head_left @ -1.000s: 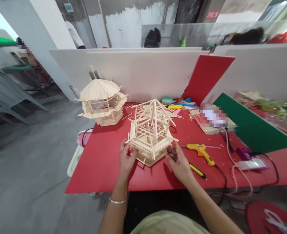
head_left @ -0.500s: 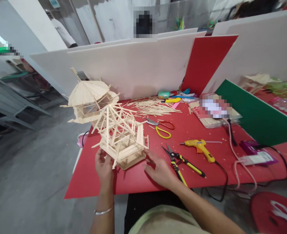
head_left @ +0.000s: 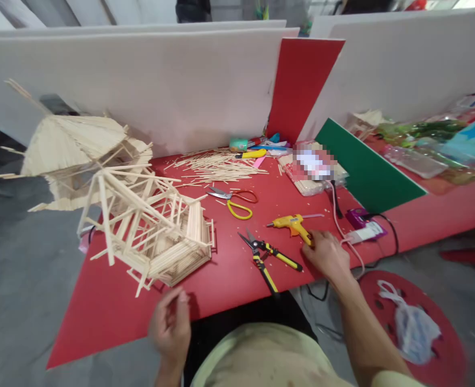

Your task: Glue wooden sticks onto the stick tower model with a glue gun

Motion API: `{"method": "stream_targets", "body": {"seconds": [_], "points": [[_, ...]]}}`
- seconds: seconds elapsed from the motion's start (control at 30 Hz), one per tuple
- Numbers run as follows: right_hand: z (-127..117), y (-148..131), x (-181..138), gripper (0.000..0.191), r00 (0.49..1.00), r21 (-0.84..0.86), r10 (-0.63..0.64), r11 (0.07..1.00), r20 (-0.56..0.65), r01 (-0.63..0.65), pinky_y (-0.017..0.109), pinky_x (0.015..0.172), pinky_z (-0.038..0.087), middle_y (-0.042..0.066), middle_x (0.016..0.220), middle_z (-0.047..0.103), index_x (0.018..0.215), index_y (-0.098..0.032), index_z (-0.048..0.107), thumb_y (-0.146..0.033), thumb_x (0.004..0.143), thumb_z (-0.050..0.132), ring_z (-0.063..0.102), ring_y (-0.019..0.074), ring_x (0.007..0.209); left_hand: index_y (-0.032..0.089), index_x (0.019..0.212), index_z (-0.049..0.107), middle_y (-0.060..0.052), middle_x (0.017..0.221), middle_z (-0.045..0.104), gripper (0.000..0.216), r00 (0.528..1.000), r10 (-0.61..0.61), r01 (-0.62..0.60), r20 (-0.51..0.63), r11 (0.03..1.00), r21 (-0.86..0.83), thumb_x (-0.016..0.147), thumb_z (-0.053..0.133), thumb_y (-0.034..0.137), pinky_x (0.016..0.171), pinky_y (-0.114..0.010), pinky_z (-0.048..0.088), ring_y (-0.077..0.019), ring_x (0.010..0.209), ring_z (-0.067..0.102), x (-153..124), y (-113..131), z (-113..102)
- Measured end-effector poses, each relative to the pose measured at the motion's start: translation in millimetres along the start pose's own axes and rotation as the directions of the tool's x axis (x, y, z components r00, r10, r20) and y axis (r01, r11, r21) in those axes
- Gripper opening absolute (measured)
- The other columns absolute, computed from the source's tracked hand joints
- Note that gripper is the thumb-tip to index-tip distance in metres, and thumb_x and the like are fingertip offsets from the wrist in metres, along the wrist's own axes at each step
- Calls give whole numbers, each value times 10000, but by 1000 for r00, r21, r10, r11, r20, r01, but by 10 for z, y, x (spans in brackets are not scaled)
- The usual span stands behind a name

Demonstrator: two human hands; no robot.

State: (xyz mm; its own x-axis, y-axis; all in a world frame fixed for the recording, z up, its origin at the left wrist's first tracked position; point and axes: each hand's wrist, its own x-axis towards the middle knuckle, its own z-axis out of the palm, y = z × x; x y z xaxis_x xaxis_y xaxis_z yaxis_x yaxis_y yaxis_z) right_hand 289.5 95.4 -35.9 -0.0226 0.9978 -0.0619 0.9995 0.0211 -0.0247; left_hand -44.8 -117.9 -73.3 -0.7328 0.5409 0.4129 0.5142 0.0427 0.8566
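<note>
My right hand point(head_left: 326, 257) reaches to the yellow hot glue gun point(head_left: 293, 223) lying on the red tabletop point(head_left: 108, 301), fingers curled at the end of its handle. My left hand point(head_left: 172, 324) hovers low at the table's near edge, blurred, fingers loosely apart and holding nothing. Just beyond it stands the unfinished stick pavilion frame point(head_left: 152, 236), tilted, with no hand on it. Black-and-yellow snips point(head_left: 266, 258) lie between the frame and the glue gun.
A finished stick pavilion point(head_left: 76, 150) sits at the far left. Loose sticks point(head_left: 217, 166) and red-and-yellow scissors point(head_left: 234, 202) lie behind. A power strip point(head_left: 364, 231) with cables, a green board point(head_left: 366, 172), a leaning red board point(head_left: 302, 86) and white partitions point(head_left: 160, 91) surround. A red stool point(head_left: 447, 344) stands right.
Both hands let go of the stick frame, which now stands further left. My right hand moved right to the glue gun; my left hand dropped back to the table edge.
</note>
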Motion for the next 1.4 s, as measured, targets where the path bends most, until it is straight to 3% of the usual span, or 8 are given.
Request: {"method": "stream_targets", "body": {"seconds": [0.07, 0.2, 0.43, 0.7, 0.9, 1.03, 1.27, 1.4], "points": [[113, 116, 70, 396, 999, 25, -34, 999, -19, 34, 338, 809, 470, 141, 1166, 655, 1257, -184, 624, -365, 948, 454, 611, 270, 1049, 202, 991, 733, -46, 924, 757, 150, 938, 184, -190, 294, 982, -8, 849, 699, 235, 726, -275, 582, -173, 784, 714, -17, 155, 200], [221, 152, 313, 413, 984, 11, -98, 995, -148, 101, 353, 898, 454, 176, 1127, 658, 1273, -113, 621, -293, 977, 395, 599, 270, 1039, 209, 1001, 724, -69, 954, 749, 146, 833, 275, -251, 481, 961, -113, 902, 617, 194, 848, -321, 580, -189, 899, 707, 31, 455, 625], [-51, -330, 416, 518, 925, 14, -231, 969, -301, 247, 457, 938, 469, 229, 1354, 576, 1387, -117, 544, -404, 966, 449, 520, 367, 1231, 254, 1296, 641, -120, 1301, 646, 392, 849, -13, 101, 529, 985, -139, 905, 631, 265, 987, -417, 559, -246, 1188, 640, 84, 356, 862], [-444, -1326, 350, 427, 827, 206, -560, 806, -41, 556, 356, 866, 495, 107, 1226, 695, 1309, -227, 620, -434, 980, 443, 644, 270, 1090, 319, 1493, 441, -116, 1637, 293, 655, 852, -183, 319, 490, 925, -208, 881, 672, 288, 964, -395, 572, -305, 1411, 457, -103, 165, 780], [-359, -1714, 708, 463, 875, 18, -481, 877, 53, 481, 366, 908, 461, 194, 1296, 604, 1353, -154, 538, -392, 961, 474, 555, 306, 1187, 179, 1103, 674, -116, 1078, 704, 305, 903, -336, 379, 268, 917, -126, 874, 673, 381, 757, -297, 584, -201, 937, 690, -71, 131, 484], [-184, -1838, 955, 489, 873, 0, -474, 879, 113, 477, 355, 905, 460, 192, 1302, 594, 1427, -178, 473, -302, 954, 459, 538, 297, 1209, 171, 1071, 631, 21, 691, 596, 382, 937, -350, 349, 4, 934, -71, 810, 737, 430, 615, -228, 522, -120, 627, 584, 123, 147, 376], [-139, -2016, 1190, 673, 849, -36, -504, 857, 161, 515, 414, 940, 451, 212, 1307, 599, 1493, -196, 389, -384, 882, 598, 547, 341, 1212, 150, 953, 615, -15, 615, 656, 456, 759, -486, 618, 432, 747, -245, 806, 679, 577, 474, -281, 523, -162, 475, 613, 406, 227, 502], [-165, -2011, 1213, 608, 840, -28, -509, 852, 188, 523, 387, 881, 478, 201, 1212, 661, 1406, -192, 497, -506, 891, 568, 615, 328, 1125, 157, 834, 695, -54, 718, 712, 326, 915, -335, 360, 223, 930, -80, 838, 664, 482, 643, -288, 535, -175, 649, 659, 444, 78, 440]]}}
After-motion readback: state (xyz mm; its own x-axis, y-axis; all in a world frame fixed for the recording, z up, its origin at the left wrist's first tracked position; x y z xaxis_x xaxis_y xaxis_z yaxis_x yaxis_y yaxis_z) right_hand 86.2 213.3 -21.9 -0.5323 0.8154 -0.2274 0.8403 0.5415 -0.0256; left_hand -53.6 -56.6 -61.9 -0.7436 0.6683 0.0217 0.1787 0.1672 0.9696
